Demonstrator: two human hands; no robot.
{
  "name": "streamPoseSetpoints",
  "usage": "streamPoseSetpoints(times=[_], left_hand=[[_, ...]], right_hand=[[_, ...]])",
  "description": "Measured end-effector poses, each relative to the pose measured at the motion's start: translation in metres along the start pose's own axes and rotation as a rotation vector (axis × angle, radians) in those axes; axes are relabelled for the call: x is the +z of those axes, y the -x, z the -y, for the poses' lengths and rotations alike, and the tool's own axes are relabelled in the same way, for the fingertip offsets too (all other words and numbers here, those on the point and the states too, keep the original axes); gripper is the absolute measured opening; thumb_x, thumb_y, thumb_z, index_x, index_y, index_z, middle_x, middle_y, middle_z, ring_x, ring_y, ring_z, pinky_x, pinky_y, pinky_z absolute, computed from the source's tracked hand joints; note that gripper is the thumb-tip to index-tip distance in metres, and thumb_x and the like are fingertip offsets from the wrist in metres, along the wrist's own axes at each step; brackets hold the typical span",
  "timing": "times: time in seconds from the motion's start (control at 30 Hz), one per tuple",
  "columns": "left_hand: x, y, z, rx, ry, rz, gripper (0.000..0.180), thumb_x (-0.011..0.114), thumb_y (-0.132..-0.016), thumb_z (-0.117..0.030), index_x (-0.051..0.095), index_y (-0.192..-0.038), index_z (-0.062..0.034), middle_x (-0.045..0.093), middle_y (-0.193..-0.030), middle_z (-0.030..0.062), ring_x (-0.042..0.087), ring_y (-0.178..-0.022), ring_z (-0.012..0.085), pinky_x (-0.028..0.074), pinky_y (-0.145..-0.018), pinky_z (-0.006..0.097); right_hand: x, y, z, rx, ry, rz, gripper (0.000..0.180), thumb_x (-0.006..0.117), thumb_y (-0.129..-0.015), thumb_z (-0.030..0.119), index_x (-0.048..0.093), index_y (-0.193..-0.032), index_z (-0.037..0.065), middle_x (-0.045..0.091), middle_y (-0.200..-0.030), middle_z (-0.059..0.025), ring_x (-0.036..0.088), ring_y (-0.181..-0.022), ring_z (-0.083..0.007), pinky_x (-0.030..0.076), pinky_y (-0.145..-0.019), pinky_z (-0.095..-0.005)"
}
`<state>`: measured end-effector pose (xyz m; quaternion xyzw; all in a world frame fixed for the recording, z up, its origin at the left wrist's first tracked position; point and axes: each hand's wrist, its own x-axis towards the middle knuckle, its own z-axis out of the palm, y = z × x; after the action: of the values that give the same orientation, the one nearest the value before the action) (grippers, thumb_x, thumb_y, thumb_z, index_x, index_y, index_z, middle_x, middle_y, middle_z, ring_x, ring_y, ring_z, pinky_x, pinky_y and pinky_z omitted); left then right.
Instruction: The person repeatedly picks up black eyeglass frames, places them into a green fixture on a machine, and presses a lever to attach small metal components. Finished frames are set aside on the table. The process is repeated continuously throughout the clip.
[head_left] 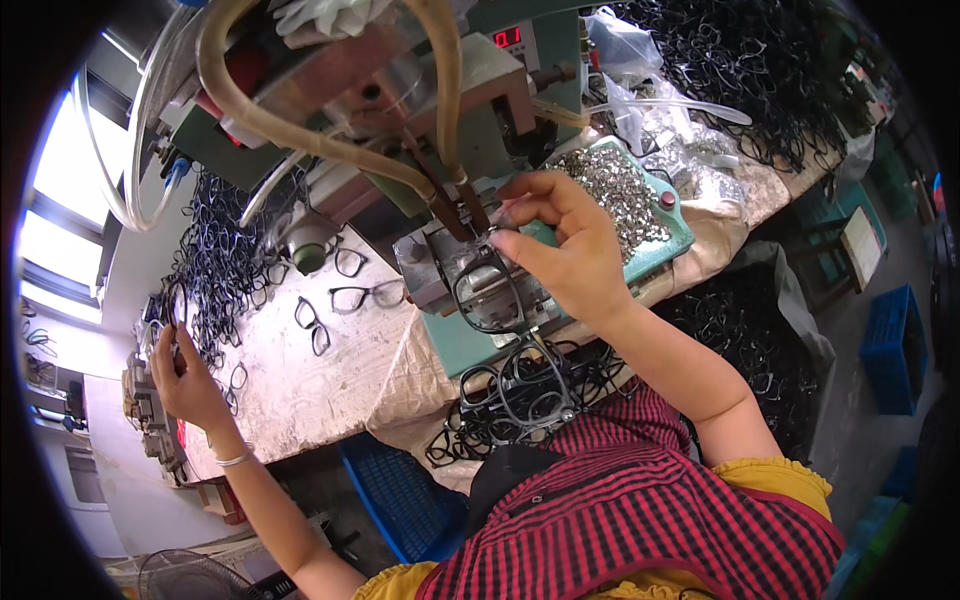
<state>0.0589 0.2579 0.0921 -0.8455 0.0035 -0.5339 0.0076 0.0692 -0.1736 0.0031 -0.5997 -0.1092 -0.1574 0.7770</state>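
Note:
My right hand (572, 245) is at the middle of a bench machine (420, 265), its thumb and forefinger pinched together just beside two brown rods under the hoses. What sits between those fingertips is too small to make out. Below them a dark eyeglass frame (458, 300) rests against the machine's metal fixture, close to my thumb. At the far left, my left hand (188, 378) has its fingertips closed around the rim of a black eyeglass frame (178, 300) at the edge of a heap of similar frames (215, 260).
A green tray (683, 238) of small metal pieces stands right of the machine. Loose frames (350, 298) lie on the bench; more frames (530, 385) hang at its front edge. A larger heap (750, 70) is at the back right. Blue crates (893, 350) stand on the floor.

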Motion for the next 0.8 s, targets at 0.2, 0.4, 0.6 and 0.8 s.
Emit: streamPoseSetpoints(times=[0.2,0.4,0.6,0.8], left_hand=[[0.014,0.055,-0.084,-0.605,0.996,-0.233,0.026,0.053,-0.105,-0.02,0.062,-0.105,0.0043,0.068,-0.099,0.0165,0.069,-0.079,0.0202,0.056,-0.075,0.027],[-0.009,0.066,-0.236,0.368,1.238,0.177,0.011,0.068,-0.087,-0.009,0.072,-0.096,-0.0071,0.073,-0.103,0.0119,0.067,-0.078,0.0241,0.056,-0.087,0.048],[-0.004,0.064,-0.248,0.542,1.108,0.379,0.018,0.077,-0.079,-0.01,0.074,-0.097,-0.0122,0.074,-0.102,0.0078,0.066,-0.081,0.0275,0.055,-0.091,0.051],[-0.003,0.06,-0.248,0.504,1.164,0.395,0.022,0.078,-0.078,-0.009,0.074,-0.099,-0.0097,0.074,-0.102,0.0089,0.067,-0.083,0.0273,0.054,-0.091,0.05]], right_hand=[[0.021,0.008,0.022,0.135,-0.129,-0.044,0.039,0.071,-0.082,0.001,0.057,-0.119,-0.001,0.069,-0.096,-0.0051,0.062,-0.09,-0.0086,0.05,-0.083,-0.0249],[-0.023,0.005,0.031,-0.113,0.414,0.157,0.032,0.07,-0.083,0.012,0.068,-0.115,0.005,0.07,-0.114,-0.0111,0.067,-0.108,-0.0272,0.05,-0.096,-0.0367],[-0.122,0.005,-0.042,-0.22,1.28,-0.077,0.023,0.077,-0.076,0.018,0.076,-0.099,0.013,0.065,-0.123,-0.0185,0.053,-0.128,-0.0368,0.043,-0.107,-0.045],[-0.094,-0.019,-0.049,-0.375,1.201,-0.082,0.015,0.077,-0.076,0.017,0.074,-0.089,0.013,0.068,-0.112,-0.0151,0.058,-0.12,-0.0346,0.051,-0.095,-0.0445]])
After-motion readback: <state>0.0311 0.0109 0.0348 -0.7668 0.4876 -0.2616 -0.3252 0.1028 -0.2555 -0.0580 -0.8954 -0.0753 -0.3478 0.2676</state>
